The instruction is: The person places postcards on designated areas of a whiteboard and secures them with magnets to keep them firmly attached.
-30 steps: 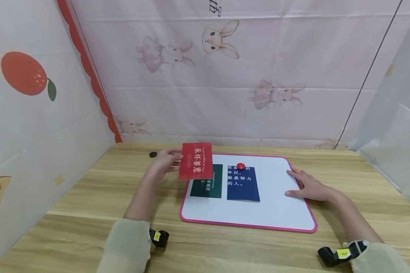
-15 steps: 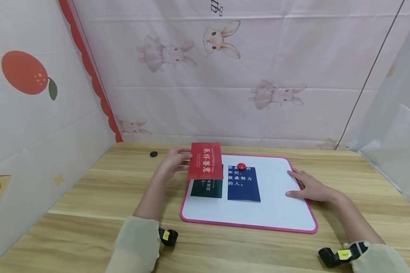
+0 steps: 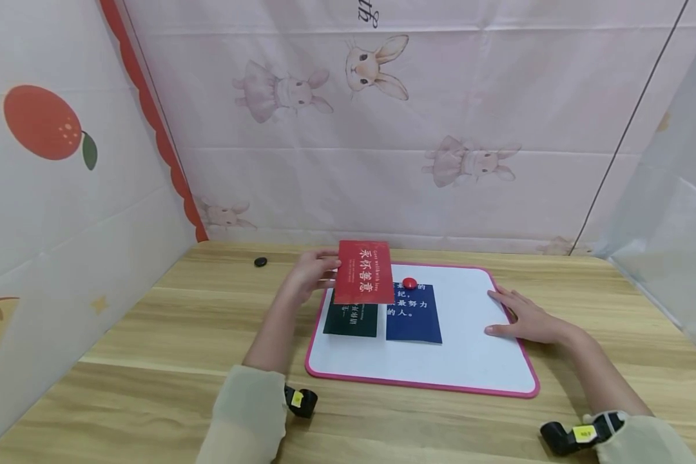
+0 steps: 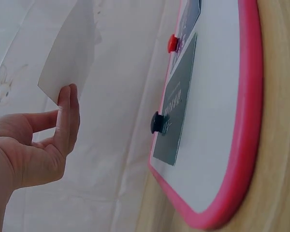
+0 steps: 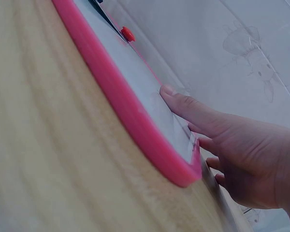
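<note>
My left hand point(image 3: 313, 274) pinches a red card point(image 3: 364, 272) with white lettering by its left edge. In the left wrist view the pale back of this card point(image 4: 70, 48) shows, away from the whiteboard. The card hovers over the whiteboard point(image 3: 470, 354) with a pink rim and partly hides a green card point(image 3: 350, 321). A black magnet point(image 4: 156, 122) sits on that green card. Beside it lies a blue card point(image 3: 413, 322) under a red magnet point(image 3: 409, 283). My right hand point(image 3: 530, 317) rests, fingers spread, on the board's right edge, with the thumb on its white surface.
A loose black magnet point(image 3: 260, 261) lies on the wooden table point(image 3: 168, 335) left of the board. Printed cloth walls point(image 3: 348, 161) stand behind and at both sides. A black wrist camera point(image 3: 301, 402) is worn on each forearm.
My left hand has carried the red card to the right, over the green card and onto the edge of the view of the blue one. The right hand and board stay put.
</note>
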